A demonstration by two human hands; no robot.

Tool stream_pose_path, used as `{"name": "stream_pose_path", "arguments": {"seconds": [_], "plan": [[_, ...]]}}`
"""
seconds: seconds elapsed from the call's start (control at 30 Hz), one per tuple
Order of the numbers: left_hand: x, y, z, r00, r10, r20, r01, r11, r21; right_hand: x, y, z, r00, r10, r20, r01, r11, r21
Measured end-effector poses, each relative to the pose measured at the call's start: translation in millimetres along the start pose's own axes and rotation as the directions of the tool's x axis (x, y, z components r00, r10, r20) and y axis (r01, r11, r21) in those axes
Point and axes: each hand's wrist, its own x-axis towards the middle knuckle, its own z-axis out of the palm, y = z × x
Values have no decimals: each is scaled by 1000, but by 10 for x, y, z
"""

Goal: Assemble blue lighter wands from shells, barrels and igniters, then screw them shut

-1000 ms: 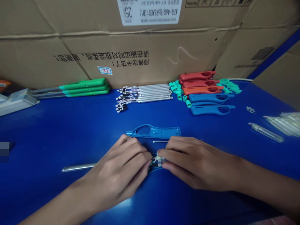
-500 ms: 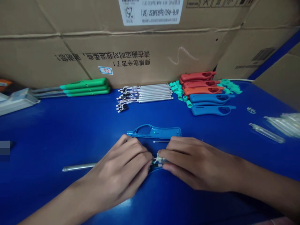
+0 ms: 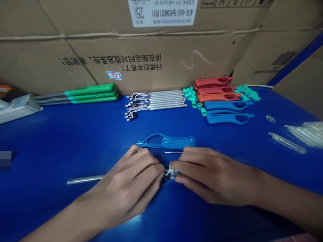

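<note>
At the front middle of the table, my left hand (image 3: 133,181) is closed around a blue lighter handle shell (image 3: 168,183), mostly hidden under my fingers. A silver metal tube (image 3: 84,179) sticks out to the left from beneath this hand. Facing it, my right hand (image 3: 214,178) pinches a clear plastic fuel tank (image 3: 174,171) at the shell, its far part covered by my palm. Small pale and black parts show between my fingertips. Just beyond my hands lies another blue shell half (image 3: 176,143), inner side up. A thin white-tipped stick (image 3: 169,152) runs under my right knuckles.
Behind are silver tubes with wires (image 3: 166,101), green caps (image 3: 193,97), red and blue shells (image 3: 227,118), and green-handled lighters (image 3: 92,92) at left. Clear tanks (image 3: 287,143) and small white pieces (image 3: 271,118) lie right. A cardboard box (image 3: 161,47) walls off the back.
</note>
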Motion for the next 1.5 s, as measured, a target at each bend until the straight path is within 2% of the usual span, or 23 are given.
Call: {"name": "stream_pose_path", "arguments": {"seconds": [0.23, 0.67, 1.5], "plan": [[-9, -12, 21, 1000, 10, -4, -10, 1000, -6, 6, -6, 1, 1000, -18, -24, 18, 1000, -5], [-7, -6, 21, 1000, 12, 16, -12, 1000, -22, 14, -13, -16, 999, 7, 48, -7, 1000, 6], [4, -8, 23, 1000, 4, 19, -4, 1000, -15, 24, -7, 22, 1000, -6, 30, 6, 1000, 13]]}}
